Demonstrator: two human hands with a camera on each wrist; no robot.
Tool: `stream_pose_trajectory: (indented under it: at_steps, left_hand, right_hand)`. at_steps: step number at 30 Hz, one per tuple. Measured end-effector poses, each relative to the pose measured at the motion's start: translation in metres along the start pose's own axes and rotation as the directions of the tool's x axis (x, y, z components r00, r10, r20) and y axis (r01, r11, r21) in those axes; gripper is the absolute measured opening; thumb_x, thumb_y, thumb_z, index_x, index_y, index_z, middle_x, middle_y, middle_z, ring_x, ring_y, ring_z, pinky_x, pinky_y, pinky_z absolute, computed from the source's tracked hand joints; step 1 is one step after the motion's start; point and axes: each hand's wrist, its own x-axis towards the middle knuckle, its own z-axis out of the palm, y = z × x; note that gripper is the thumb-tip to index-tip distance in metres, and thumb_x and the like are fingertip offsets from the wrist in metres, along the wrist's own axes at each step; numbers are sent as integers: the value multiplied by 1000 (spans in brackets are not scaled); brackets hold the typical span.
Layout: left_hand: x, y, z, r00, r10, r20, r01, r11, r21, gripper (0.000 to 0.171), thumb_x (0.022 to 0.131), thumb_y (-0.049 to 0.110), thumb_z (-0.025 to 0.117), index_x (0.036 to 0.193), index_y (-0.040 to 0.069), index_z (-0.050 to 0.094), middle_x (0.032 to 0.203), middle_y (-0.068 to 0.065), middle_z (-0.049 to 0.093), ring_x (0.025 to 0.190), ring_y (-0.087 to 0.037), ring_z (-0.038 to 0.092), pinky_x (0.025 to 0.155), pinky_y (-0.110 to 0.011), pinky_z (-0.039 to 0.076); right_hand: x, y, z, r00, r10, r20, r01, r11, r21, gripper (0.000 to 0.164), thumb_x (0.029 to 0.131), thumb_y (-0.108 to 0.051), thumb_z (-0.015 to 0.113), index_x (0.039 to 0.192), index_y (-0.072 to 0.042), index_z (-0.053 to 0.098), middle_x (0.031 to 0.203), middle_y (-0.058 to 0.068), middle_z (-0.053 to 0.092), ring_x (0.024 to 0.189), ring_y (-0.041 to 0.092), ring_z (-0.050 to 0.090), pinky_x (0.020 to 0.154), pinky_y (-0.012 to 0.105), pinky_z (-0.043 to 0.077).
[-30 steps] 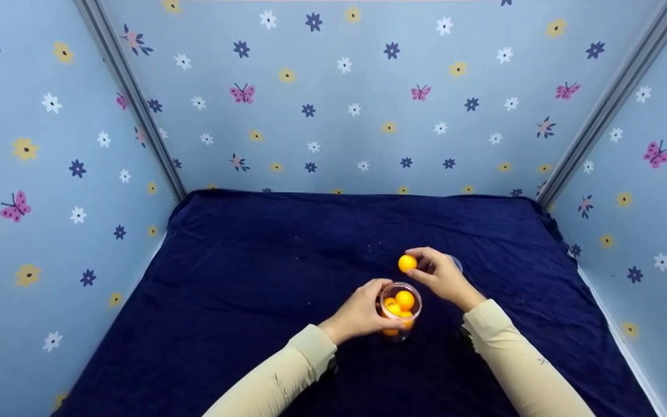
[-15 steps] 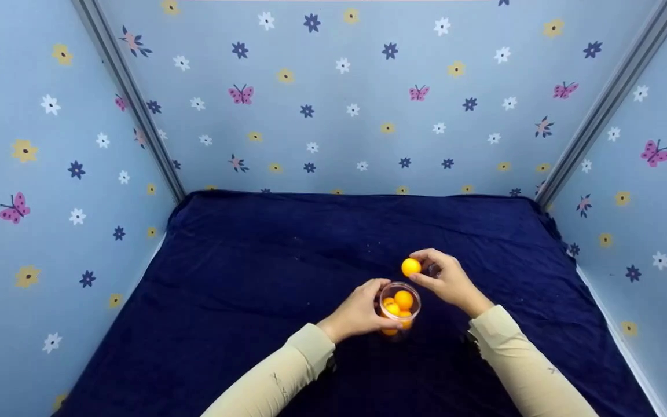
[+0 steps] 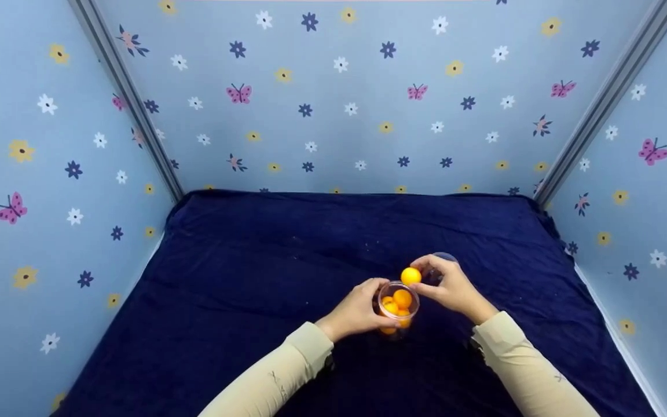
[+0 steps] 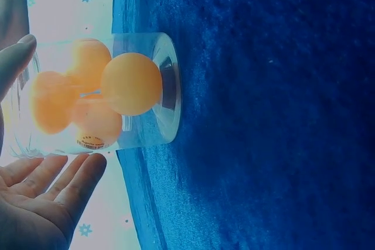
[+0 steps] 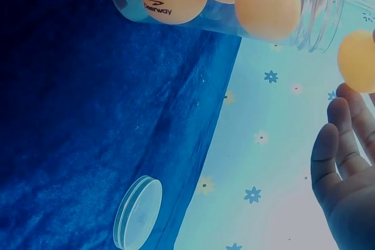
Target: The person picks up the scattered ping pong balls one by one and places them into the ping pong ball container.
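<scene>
A clear plastic jar with several orange ping-pong balls in it stands upright and uncapped on the dark blue cloth. My left hand grips it from the left, thumb on the near side and fingers round the far side. Between thumb and fingertips my right hand pinches one more ping-pong ball, held just above the far right of the jar's rim. That same ball shows at the right edge of the right wrist view, where black "Deerway" print marks a ball inside the jar.
Behind my right hand a round clear lid lies on the dark blue cloth, partly hidden in the head view. Pale blue flowered walls enclose the cloth at the back and both sides, with grey posts at the corners.
My right hand first draws back slightly to the right, then lowers the pinched ball toward the jar's rim. The left hand and jar stay in place.
</scene>
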Motion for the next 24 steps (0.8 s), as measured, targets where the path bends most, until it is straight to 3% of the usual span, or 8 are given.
stream_pose_trajectory:
  at_steps: [3, 7, 15, 19, 24]
  left_hand:
    - [0, -1, 0, 1000, 5, 4, -5, 1000, -3, 79, 78, 34, 100, 141, 2, 63, 133, -14, 71, 121, -25, 70, 108, -34, 57]
    - [0, -2, 0, 1000, 5, 12, -5, 1000, -9, 81, 79, 33, 100, 142, -1, 62, 134, -17, 71, 121, -27, 70, 108, -35, 57]
    - [1, -3, 0, 1000, 10, 19, -9, 999, -51, 78, 80, 30, 99, 141, -2, 62, 135, -19, 71, 121, -30, 71, 107, -37, 59]
    - [1, -3, 0, 1000, 18, 15, -17, 998, -59, 78, 80, 30, 99, 140, -2, 62, 135, -20, 71, 121, -30, 72, 107, -38, 59]
    - [1, -3, 0, 1000, 21, 8, -20, 999, -45, 79, 78, 30, 101, 140, -2, 63, 132, -19, 72, 118, -29, 72, 106, -36, 59]
  right_hand:
    - [-3, -1, -1, 1000, 7, 30, -8, 1000, 27, 31, 86, -4, 90, 113, -4, 75, 96, 10, 77, 80, 31, 70, 66, 36, 59]
    - [-6, -2, -1, 998, 10, 64, -13, 999, 44, 29, 87, -5, 90, 112, -6, 76, 95, 9, 76, 78, 32, 70, 66, 32, 58]
    - [-11, -2, 1, 995, 5, 95, -9, 999, 38, 28, 85, -8, 92, 109, -7, 78, 92, 7, 76, 80, 5, 64, 68, 30, 56]
    - [-14, -3, 3, 995, -22, 101, 18, 999, 40, 29, 82, -7, 94, 108, -7, 80, 92, 8, 77, 81, 13, 66, 68, 32, 57]
    - [-16, -2, 7, 994, -54, 98, 53, 999, 6, 34, 77, -6, 97, 107, -10, 81, 92, 6, 78, 83, 11, 63, 70, 27, 54]
